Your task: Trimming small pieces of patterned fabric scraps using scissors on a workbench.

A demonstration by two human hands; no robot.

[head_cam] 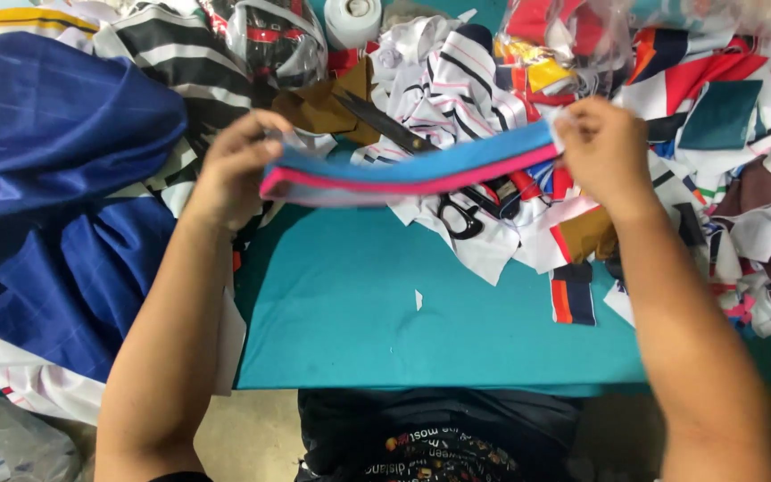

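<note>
From the head camera, the left hand [241, 165] and the right hand [601, 147] each pinched closed on one end of a blue and pink fabric strip [412, 172], stretched level between them above the teal table [359, 312]. Black scissors [430, 170] lay directly beneath the strip, partly hidden by it, on a heap of striped and coloured scraps [493, 241]. Dark blue cloth [55, 205] was piled just left of the left hand. At the far edge sat a white tape roll [352, 20], flanked by clear plastic bags [274, 40] of red-and-white pieces. A small navy and orange scrap [573, 295] lay apart near the right forearm.
</note>
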